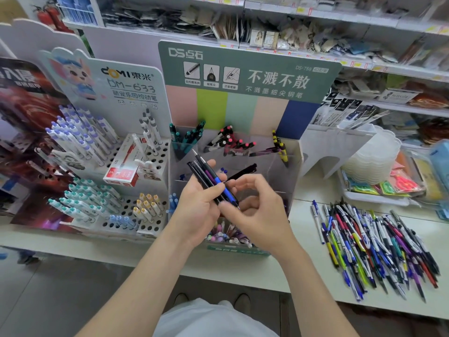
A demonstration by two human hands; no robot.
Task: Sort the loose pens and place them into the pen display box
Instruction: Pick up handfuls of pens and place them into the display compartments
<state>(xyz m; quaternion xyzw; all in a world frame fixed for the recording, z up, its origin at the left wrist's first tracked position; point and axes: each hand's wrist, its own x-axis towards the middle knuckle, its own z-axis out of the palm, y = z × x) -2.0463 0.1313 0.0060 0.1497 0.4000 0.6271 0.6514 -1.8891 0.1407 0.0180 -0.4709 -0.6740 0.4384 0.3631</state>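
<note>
Reaches both bare forearms [150, 259] up from the lower edge, hands meeting mid-frame. Grips a bundle of pens [206, 176] in the left hand [201, 203], thumb laid across them. Curls the right hand [257, 210] just beside it, thumb and fingers pinching the blue pen [224, 188] at its lower end.

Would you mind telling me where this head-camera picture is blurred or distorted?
Head view: wide-angle bending bows the shelves and the header of the pen display box; the right hand is smeared by motion blur, while the left hand and its held pens look sharper; the loose pens read crisp; lighting is even, without hard glare.
</note>
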